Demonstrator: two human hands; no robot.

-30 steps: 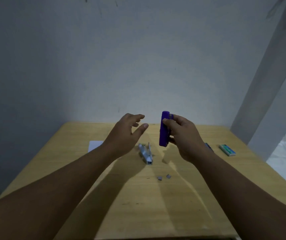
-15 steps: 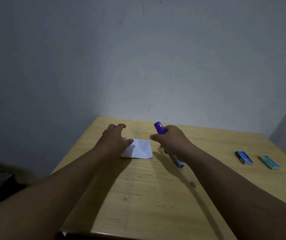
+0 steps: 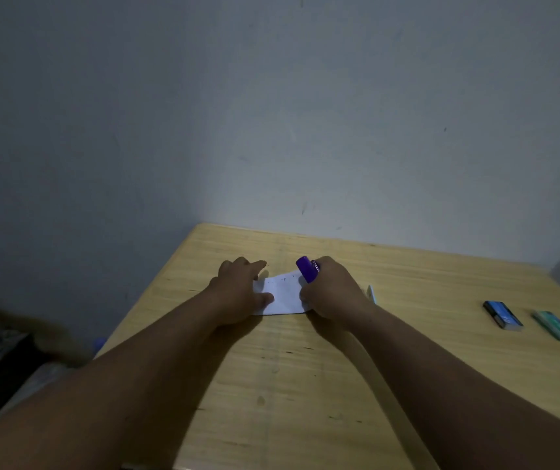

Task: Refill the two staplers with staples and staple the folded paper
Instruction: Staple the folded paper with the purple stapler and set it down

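Right hand [image 3: 331, 291] grips a purple stapler [image 3: 307, 269] at the right edge of the folded paper [image 3: 283, 293], which lies flat on the wooden tabletop [image 3: 305, 385], far left of centre. Left hand [image 3: 241, 288] presses the paper's left side, fingers fairly flat and thumb on the sheet. A second, pale stapler [image 3: 371, 293] peeks out just right of the right hand (mostly hidden). Two staple boxes [image 3: 502, 315] sit well apart at far right. Risk: if the paper slips, the staple may miss the edge or jam.
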